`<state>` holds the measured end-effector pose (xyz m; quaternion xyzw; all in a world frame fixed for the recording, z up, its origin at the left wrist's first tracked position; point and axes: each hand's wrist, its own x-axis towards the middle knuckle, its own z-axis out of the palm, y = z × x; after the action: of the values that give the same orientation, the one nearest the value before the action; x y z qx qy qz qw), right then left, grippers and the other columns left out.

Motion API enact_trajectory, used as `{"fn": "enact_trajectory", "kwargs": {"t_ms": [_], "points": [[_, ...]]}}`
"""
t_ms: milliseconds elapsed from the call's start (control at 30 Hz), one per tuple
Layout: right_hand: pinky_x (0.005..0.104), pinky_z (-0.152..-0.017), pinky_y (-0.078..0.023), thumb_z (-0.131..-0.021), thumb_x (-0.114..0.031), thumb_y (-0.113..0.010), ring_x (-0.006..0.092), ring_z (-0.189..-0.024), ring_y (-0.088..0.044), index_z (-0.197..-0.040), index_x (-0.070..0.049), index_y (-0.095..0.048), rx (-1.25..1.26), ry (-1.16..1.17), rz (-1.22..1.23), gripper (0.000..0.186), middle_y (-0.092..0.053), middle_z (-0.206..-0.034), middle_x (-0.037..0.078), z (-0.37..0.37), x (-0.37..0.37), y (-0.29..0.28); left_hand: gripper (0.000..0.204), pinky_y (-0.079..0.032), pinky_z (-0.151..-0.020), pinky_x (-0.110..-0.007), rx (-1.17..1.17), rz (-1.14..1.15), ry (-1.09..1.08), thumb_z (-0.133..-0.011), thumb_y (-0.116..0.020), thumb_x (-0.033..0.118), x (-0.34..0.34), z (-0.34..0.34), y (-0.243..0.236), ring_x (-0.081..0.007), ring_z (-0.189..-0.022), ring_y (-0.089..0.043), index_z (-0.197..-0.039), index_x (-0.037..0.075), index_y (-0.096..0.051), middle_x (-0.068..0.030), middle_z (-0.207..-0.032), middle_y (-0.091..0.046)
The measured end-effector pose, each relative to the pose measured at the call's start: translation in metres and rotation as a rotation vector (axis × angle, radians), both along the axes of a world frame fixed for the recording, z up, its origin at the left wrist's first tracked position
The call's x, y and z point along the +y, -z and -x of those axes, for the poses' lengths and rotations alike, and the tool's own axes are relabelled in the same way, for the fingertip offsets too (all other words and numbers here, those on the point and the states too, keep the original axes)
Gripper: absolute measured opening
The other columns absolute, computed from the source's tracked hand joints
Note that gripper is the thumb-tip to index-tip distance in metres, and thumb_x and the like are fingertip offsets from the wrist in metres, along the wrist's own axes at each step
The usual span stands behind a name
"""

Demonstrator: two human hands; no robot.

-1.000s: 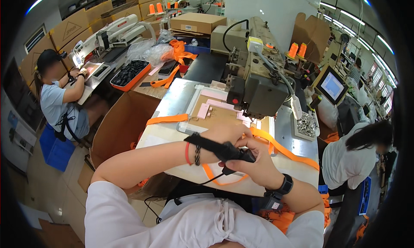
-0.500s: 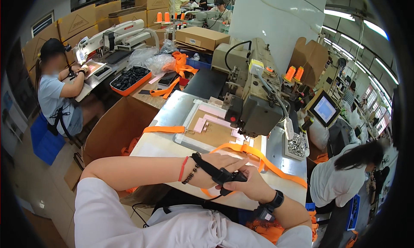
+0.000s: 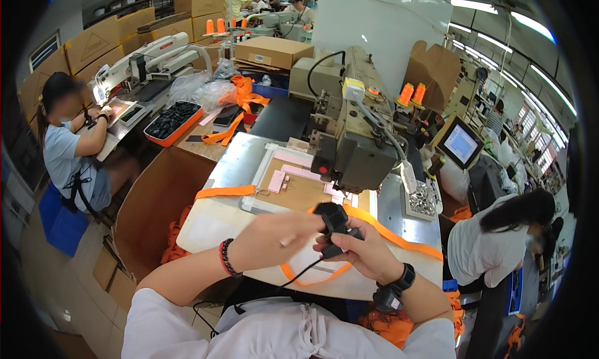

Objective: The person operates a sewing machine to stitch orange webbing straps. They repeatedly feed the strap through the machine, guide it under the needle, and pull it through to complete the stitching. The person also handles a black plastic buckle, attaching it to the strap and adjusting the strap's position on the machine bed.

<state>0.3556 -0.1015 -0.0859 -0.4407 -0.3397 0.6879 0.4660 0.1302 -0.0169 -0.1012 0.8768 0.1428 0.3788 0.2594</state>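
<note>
My right hand (image 3: 369,252) is closed around a small black wearable device (image 3: 334,220) with a cable, holding it above the front of the white sewing table (image 3: 212,231). Motion smears my left hand (image 3: 274,237); its fingertips reach up to the device, and whether they grip it I cannot make out. Beaded and red bracelets (image 3: 229,258) circle my left wrist. A second black device (image 3: 390,295) is strapped to my right wrist. Behind my hands, an orange strap (image 3: 396,235) crosses the table, and a clear-edged template frame (image 3: 265,206) with pink pieces lies under the sewing machine's head (image 3: 349,153).
To the left stands a cardboard box (image 3: 159,200) with orange straps inside. An orange tray (image 3: 173,123) of black parts sits beyond it. A tray of metal fittings (image 3: 422,200) lies right of the machine, below a screen (image 3: 462,144). Co-workers sit at left (image 3: 68,150) and right (image 3: 493,234).
The black device has come off the back of my left hand and is now raised in my right. My left hand has drawn back leftward, and the view has shifted slightly.
</note>
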Motion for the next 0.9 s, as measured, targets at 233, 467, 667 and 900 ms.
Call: {"fn": "enact_trajectory", "kwargs": {"t_ms": [233,467,667,900], "points": [[0.0385,-0.096,-0.055,-0.102,-0.022,-0.056,0.0194,-0.109,-0.062,-0.128,0.0,-0.046,0.195,0.007,-0.048,0.036,-0.058,-0.121,0.014,0.032,0.011,0.006,0.071,-0.056,-0.076,-0.032,-0.07,0.645,0.008,-0.095,-0.061,0.008,-0.039,-0.002,0.021,-0.021,-0.088,-0.068,-0.151,0.002,-0.018,-0.0156,-0.133,-0.05],[0.0345,-0.088,-0.053,-0.094,-0.035,-0.067,0.0188,-0.107,-0.06,-0.14,-0.002,-0.043,-0.491,-0.106,-0.405,0.061,-0.056,-0.122,0.012,0.032,0.02,0.017,0.054,-0.047,-0.061,-0.024,-0.23,1.034,-0.06,-0.102,-0.056,0.021,-0.029,0.02,0.022,-0.01,-0.071,-0.059,-0.146,-0.003,-0.034,-0.0071,-0.11,-0.06],[0.0337,-0.086,-0.052,-0.085,-0.023,-0.077,0.0206,-0.092,-0.064,-0.132,-0.002,-0.054,-0.956,0.136,-0.871,0.057,-0.065,-0.1,0.012,0.03,0.034,0.034,0.038,-0.04,-0.062,-0.022,-0.283,1.429,0.081,-0.104,-0.052,0.033,-0.021,0.029,0.026,-0.007,-0.065,-0.048,-0.125,0.002,-0.055,0.0011,-0.084,-0.054],[0.0287,-0.077,-0.052,-0.089,-0.017,-0.073,0.0146,-0.08,-0.062,-0.113,0.003,-0.062,-0.599,0.162,-0.644,0.033,-0.068,-0.092,0.01,0.03,0.038,0.065,0.039,-0.038,-0.06,-0.022,-0.213,1.584,0.072,-0.106,-0.046,0.037,-0.011,0.026,0.023,-0.007,-0.061,-0.045,-0.121,0.002,-0.053,-0.0022,-0.084,-0.059]]}}
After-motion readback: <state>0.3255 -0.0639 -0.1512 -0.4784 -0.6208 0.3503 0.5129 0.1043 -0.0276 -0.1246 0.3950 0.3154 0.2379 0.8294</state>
